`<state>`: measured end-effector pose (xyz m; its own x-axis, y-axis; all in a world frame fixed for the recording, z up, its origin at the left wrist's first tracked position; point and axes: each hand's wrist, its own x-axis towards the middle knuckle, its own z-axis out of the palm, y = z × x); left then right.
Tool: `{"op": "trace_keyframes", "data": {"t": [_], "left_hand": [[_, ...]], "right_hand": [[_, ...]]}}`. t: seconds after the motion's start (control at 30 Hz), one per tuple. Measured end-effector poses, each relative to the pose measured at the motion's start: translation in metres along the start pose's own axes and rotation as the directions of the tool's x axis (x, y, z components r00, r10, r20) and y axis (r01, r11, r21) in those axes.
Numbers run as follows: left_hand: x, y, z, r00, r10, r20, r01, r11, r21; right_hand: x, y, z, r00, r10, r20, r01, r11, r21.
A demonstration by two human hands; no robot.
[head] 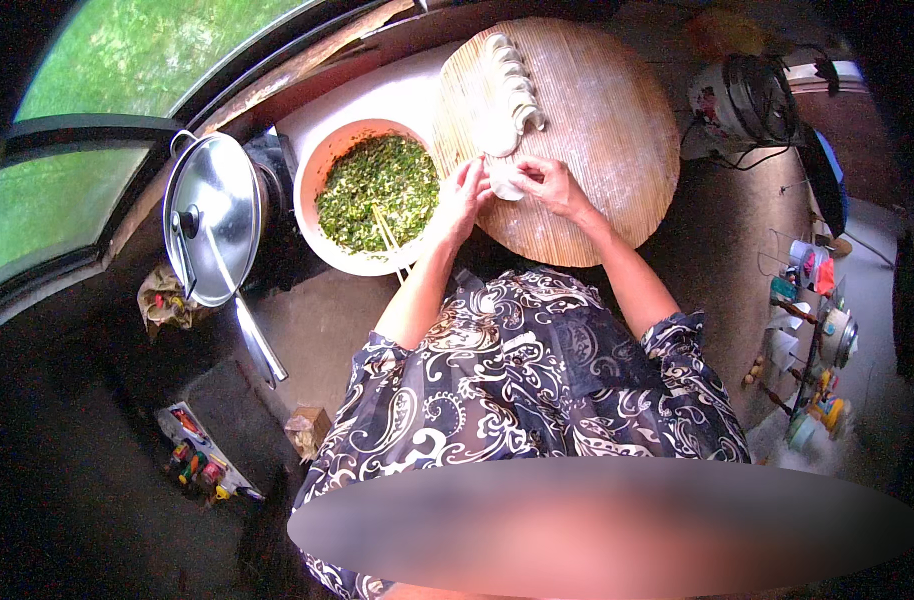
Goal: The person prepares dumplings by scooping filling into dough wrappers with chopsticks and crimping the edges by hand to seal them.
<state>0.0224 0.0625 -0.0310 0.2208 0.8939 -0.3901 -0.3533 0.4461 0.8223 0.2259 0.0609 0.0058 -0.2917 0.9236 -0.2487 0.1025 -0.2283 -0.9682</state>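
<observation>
A thin round dough wrapper (507, 183) is between my hands, over the near left part of a round wooden board (607, 112). My right hand (553, 186) pinches its right side between thumb and fingers. My left hand (463, 196) is at the wrapper's left edge, fingers bent; whether they grip it is unclear. Just beyond lie pale flat dough wrappers (497, 138), seemingly stacked. A row of folded dumplings (511, 75) runs up the board's far left. Left of my left hand stands a bowl (307, 214) of chopped green filling (374, 187), with chopsticks (388, 236) resting in it.
A pan with a shiny metal lid (221, 187) stands left of the bowl, its handle (258, 341) pointing towards me. A window (74, 172) is at the far left. An appliance with cords (742, 101) sits right of the board. A rack with bottles and containers (809, 337) stands farther right.
</observation>
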Motion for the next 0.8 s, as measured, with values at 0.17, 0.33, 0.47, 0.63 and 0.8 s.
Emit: {"op": "trace_keyframes", "data": {"t": [0.17,0.33,0.47,0.63,0.8], "left_hand": [[-0.018,0.003,0.008,0.909,-0.011,0.417,0.260,0.796,-0.546],[-0.023,0.000,0.018,0.971,0.036,0.236,0.094,0.851,-0.517],[-0.023,-0.004,0.009,0.987,-0.039,0.154,0.111,0.864,-0.491],[-0.037,0.005,0.010,0.995,-0.052,0.085,0.090,0.832,-0.547],[-0.052,-0.003,-0.013,0.999,-0.023,0.042,0.040,0.885,-0.464]], "right_hand": [[0.000,-0.014,0.017,0.999,-0.035,0.026,0.029,0.978,0.208],[-0.002,0.005,0.020,0.998,-0.005,-0.068,0.011,0.995,0.099],[-0.005,0.009,0.016,0.999,0.011,-0.051,-0.012,1.000,-0.025],[0.000,0.006,0.025,0.999,-0.032,-0.009,0.031,0.999,-0.022],[-0.008,-0.014,0.044,0.994,0.077,0.079,-0.077,0.997,-0.011]]}}
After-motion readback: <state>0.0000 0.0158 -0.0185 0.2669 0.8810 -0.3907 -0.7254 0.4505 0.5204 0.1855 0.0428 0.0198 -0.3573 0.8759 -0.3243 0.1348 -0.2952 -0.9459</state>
